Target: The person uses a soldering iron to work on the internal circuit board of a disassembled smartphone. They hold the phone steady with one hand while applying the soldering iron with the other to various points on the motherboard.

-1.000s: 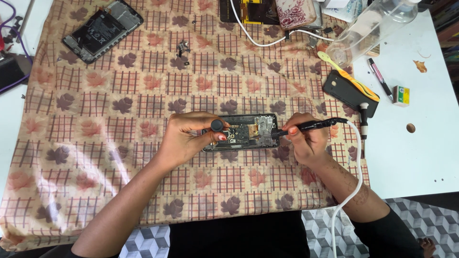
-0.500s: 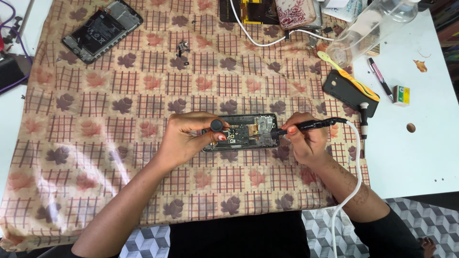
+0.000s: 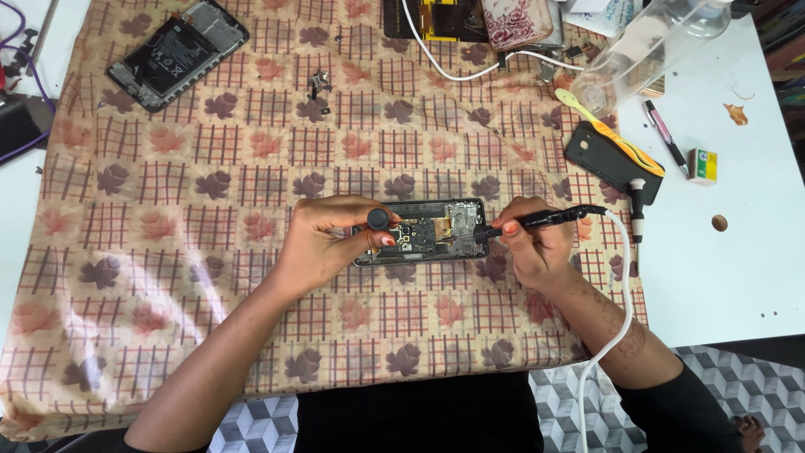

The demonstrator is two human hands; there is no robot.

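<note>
An opened black phone (image 3: 436, 233) with its circuit board bare lies on the patterned cloth (image 3: 251, 168) in the middle. My left hand (image 3: 327, 239) rests on the phone's left end and pinches a small black round-topped tool (image 3: 378, 220). My right hand (image 3: 528, 247) grips a black pen-shaped corded tool (image 3: 541, 220), whose tip touches the board at the phone's right end. A white cable (image 3: 616, 310) runs from that tool down past my right forearm.
A second opened phone (image 3: 178, 54) lies at the far left. Small metal parts (image 3: 319, 84) sit above centre. On the right are a black case (image 3: 610, 159) with a yellow-orange tool, a clear plastic bottle (image 3: 646, 46), a pen (image 3: 662, 130), a screwdriver (image 3: 637, 210) and a small box (image 3: 702, 165).
</note>
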